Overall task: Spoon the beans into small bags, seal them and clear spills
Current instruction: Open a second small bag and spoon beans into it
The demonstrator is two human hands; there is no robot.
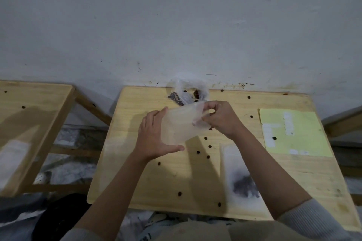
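We hold the empty small bag [179, 125] between us: left hand [154, 139] cradling its lower edge, right hand [219, 117] pinching its mouth.

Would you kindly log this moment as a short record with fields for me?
Left hand: holds the small clear bag from the side and below
Right hand: pinches the bag's top edge
Small clear bag: looks empty, held above the wooden table
Bean supply: open plastic bag of beans by the wall
Filled bag: lies flat by the right forearm
Spills: loose beans scattered on the table
Yellow sheet: on the table's right side
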